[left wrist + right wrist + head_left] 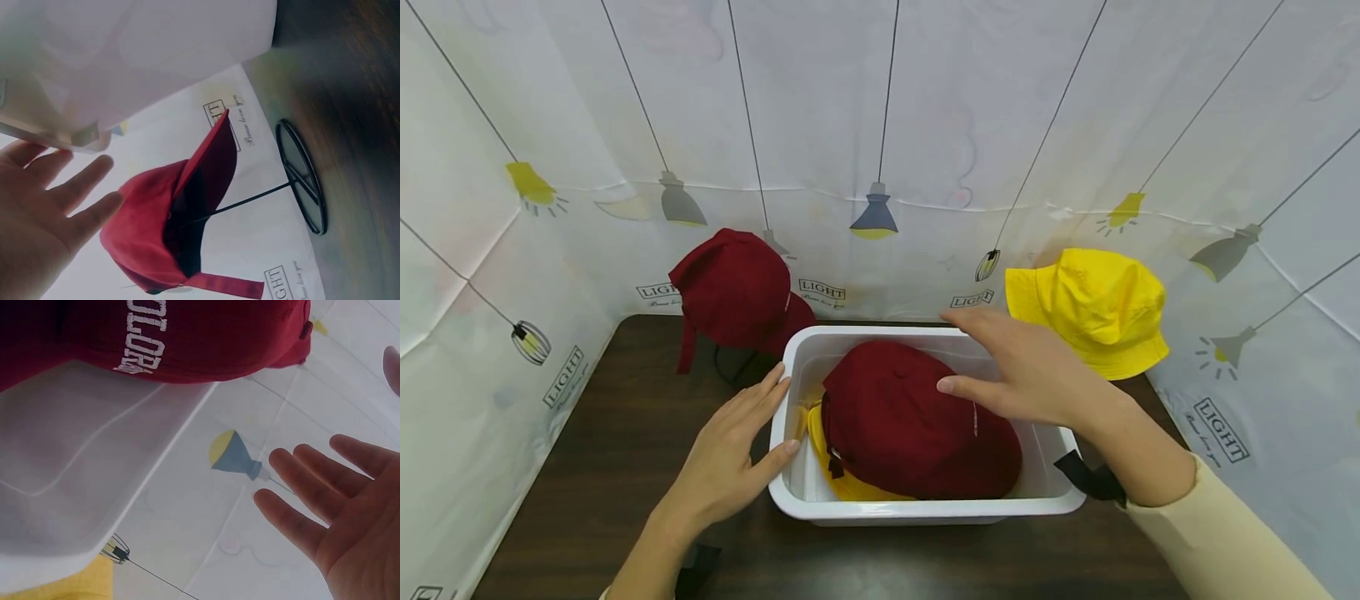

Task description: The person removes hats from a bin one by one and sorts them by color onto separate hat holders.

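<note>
A dark red baseball cap (910,425) lies in a white plastic tub (925,510), on top of something yellow (861,490) that is mostly hidden beneath it. White embroidered lettering shows on the cap in the right wrist view. My left hand (730,450) touches the tub's left rim with its fingers extended. Above the tub's right side, my right hand (1026,371) hovers with fingers straight and thumb spread, holding nothing. In the right wrist view its fingers (300,519) are apart from the cap.
Behind the tub on the left, another red cap (733,292) hangs on a black wire stand (300,178). A yellow bucket hat (1093,308) is at the back right. The dark wooden table (625,483) meets a lamp-patterned white curtain (820,125) behind and at both sides.
</note>
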{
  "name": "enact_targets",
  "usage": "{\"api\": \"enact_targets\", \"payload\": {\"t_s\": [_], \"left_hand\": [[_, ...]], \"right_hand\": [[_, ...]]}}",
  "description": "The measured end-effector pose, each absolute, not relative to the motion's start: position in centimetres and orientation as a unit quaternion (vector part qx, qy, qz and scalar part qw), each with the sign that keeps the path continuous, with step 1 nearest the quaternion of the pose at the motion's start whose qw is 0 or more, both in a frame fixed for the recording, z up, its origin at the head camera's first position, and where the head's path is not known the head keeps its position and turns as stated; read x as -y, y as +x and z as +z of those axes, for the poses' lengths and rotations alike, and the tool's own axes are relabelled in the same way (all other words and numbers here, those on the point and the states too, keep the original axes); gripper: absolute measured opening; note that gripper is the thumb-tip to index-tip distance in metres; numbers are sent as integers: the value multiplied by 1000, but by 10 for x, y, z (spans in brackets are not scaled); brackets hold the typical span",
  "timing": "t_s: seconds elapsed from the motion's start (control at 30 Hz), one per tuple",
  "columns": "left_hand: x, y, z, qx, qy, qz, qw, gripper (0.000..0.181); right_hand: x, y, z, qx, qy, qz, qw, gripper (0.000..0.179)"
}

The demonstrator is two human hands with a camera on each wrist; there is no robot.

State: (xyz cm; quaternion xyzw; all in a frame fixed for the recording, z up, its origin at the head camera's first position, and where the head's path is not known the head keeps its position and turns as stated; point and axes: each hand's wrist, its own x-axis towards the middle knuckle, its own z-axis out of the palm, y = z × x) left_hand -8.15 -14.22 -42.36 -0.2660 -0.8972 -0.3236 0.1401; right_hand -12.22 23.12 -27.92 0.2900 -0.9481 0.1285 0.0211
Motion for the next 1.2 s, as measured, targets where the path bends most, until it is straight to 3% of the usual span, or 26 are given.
{"api": "enact_targets", "payload": {"t_s": [0.57,1.2], "left_hand": [[144,-79,-426,888,-248,-372,103,73],[144,-79,-429,881,-246,-391,104,71]], "right_hand": [[-215,-129,-288,948,282,147,-17,83],[-203,-137,-308,945,288,149,-42,82]]}}
